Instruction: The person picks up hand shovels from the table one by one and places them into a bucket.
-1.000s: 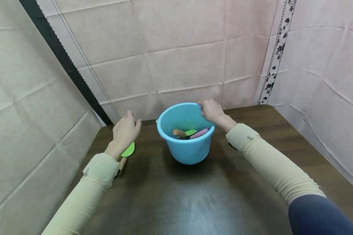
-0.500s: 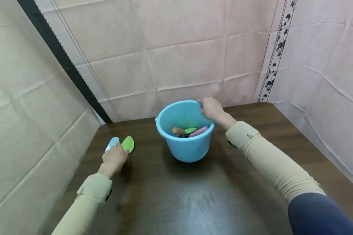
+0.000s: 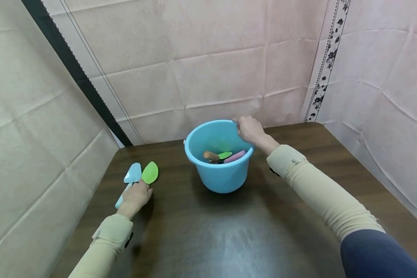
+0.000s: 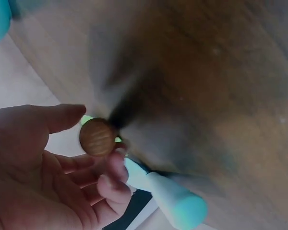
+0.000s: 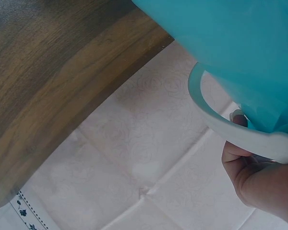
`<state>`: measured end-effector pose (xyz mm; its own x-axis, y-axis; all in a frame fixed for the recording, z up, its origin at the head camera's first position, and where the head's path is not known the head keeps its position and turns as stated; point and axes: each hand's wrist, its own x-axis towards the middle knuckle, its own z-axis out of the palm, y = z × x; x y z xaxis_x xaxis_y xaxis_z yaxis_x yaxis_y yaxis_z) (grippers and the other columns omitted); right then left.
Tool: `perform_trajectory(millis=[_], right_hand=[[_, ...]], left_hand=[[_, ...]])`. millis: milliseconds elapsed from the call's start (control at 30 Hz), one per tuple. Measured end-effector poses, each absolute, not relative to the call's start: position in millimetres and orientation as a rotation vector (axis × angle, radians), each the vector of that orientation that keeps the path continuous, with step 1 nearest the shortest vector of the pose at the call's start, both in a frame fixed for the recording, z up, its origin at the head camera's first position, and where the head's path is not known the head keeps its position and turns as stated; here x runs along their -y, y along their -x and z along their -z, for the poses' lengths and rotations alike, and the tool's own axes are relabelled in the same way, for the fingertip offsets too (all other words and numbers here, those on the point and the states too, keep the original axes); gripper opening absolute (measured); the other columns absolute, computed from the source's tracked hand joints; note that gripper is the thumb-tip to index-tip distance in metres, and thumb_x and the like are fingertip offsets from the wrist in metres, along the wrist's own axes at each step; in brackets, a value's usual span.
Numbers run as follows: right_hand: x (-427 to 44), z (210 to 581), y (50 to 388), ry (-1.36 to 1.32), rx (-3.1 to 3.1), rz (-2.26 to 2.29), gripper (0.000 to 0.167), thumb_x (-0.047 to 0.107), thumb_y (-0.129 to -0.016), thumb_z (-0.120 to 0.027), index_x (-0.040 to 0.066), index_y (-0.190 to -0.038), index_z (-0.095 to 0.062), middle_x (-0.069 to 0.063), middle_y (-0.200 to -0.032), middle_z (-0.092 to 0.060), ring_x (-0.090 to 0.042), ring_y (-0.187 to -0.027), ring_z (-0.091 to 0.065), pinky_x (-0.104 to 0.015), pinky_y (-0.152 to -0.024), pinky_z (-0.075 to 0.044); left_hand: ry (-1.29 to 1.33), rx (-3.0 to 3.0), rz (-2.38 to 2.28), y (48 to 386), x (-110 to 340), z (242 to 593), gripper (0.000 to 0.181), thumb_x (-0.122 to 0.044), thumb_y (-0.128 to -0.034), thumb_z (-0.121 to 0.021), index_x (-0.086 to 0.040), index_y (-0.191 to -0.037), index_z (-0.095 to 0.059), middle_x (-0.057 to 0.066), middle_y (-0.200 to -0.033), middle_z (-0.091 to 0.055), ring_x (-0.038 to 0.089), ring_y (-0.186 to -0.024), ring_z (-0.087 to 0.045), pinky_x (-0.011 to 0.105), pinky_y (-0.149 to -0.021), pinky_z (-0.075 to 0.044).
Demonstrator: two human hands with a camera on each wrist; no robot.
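Light-blue bucket [image 3: 222, 179] — upright, green-bladed trowel [image 3: 150, 172] — wooden-handled, left of the bucket

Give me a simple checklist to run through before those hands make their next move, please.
1. Left hand at the green trowel's wooden handle: ok, the handle lies between thumb and fingers.
2. Firm grip on that handle: cannot tell.
3. Left hand clear of the blue trowel: cannot tell, it lies close beside.
4. Right hand on the bucket: ok, at its rim.
5. Bucket's mouth uncovered: ok.
6. Bucket empty inside: not ok, a pink handle and other things are in it.
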<state>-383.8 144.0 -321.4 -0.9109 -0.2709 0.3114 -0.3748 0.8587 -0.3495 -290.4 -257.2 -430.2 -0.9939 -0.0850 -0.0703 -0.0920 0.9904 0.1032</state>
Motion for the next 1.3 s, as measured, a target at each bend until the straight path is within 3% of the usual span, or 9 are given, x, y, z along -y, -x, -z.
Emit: perform_trajectory(millis=[133, 367, 667, 900, 1100, 1300], right_hand=[[-144.3, 322.7, 383.4, -0.487, 2.787, -0.596, 0.032, 0.004, -0.096, -0.046, 0.004, -0.125, -0.062, -0.016, -0.098, -0.066, -0.026, -0.08, -0.057, -0.041, -0.072, -0.051], [-144.0, 322.0, 382.5, -0.475, 2.8, -0.599, 0.037, 0.004, -0.096, -0.047, 0.005, -0.132, -0.057, -0.017, -0.109, -0.067, -0.026, -0.083, -0.058, -0.042, -0.077, -0.052], [-144.2, 321.8, 380.7, -0.475, 2.812, -0.621, 0.039, 0.005, -0.096, -0.046, 0.004, -0.135, -0.054, -0.018, -0.117, -0.066, -0.027, -0.087, -0.059, -0.043, -0.083, -0.053], [-144.7, 318.8, 381.7, -0.472, 2.806, -0.602, 0.04, 0.005, -0.097, -0.046, 0.004, -0.136, -0.054, -0.018, -0.119, -0.065, -0.027, -0.087, -0.059, -0.043, -0.082, -0.053], [-144.5, 316.1, 380.9, -0.473, 2.797, -0.608, 0.038, 0.005, -0.096, -0.048, 0.004, -0.133, -0.056, -0.018, -0.112, -0.067, -0.027, -0.084, -0.058, -0.042, -0.078, -0.053], [-144.9, 319.3, 380.9, -0.483, 2.809, -0.596, 0.037, 0.005, -0.097, -0.046, 0.004, -0.133, -0.056, -0.017, -0.114, -0.066, -0.026, -0.083, -0.059, -0.04, -0.074, -0.052]], left_hand=[[0.121, -3.129, -0.199, 290.3, 260.6, 439.1, 0.03, -0.026, -0.0957, -0.052, -0.001, -0.078, -0.054, 0.022, -0.081, -0.064, 0.04, -0.075, -0.065, 0.053, -0.061, -0.048], [0.183, -3.195, -0.289, 294.6, 264.6, 453.7, 0.035, -0.027, -0.0969, -0.046, -0.003, -0.073, -0.053, 0.021, -0.073, -0.062, 0.034, -0.064, -0.062, 0.047, -0.051, -0.044], [0.192, -3.233, -0.372, 297.5, 265.3, 454.2, 0.035, -0.027, -0.0964, -0.041, -0.005, -0.07, -0.048, 0.018, -0.073, -0.061, 0.03, -0.063, -0.058, 0.045, -0.052, -0.043], [0.138, -3.327, -0.389, 301.1, 259.9, 446.5, 0.035, -0.027, -0.0958, -0.041, -0.003, -0.072, -0.049, 0.022, -0.078, -0.062, 0.041, -0.072, -0.062, 0.053, -0.059, -0.045], [0.097, -3.347, -0.38, 302.5, 255.6, 438.5, 0.034, -0.027, -0.0966, -0.044, -0.003, -0.072, -0.047, 0.017, -0.073, -0.057, 0.031, -0.062, -0.057, 0.048, -0.057, -0.045], [0.132, -3.309, -0.4, 300.1, 252.8, 432.0, 0.033, -0.027, -0.0958, -0.043, -0.005, -0.072, -0.046, 0.015, -0.072, -0.055, 0.028, -0.062, -0.054, 0.046, -0.057, -0.043]])
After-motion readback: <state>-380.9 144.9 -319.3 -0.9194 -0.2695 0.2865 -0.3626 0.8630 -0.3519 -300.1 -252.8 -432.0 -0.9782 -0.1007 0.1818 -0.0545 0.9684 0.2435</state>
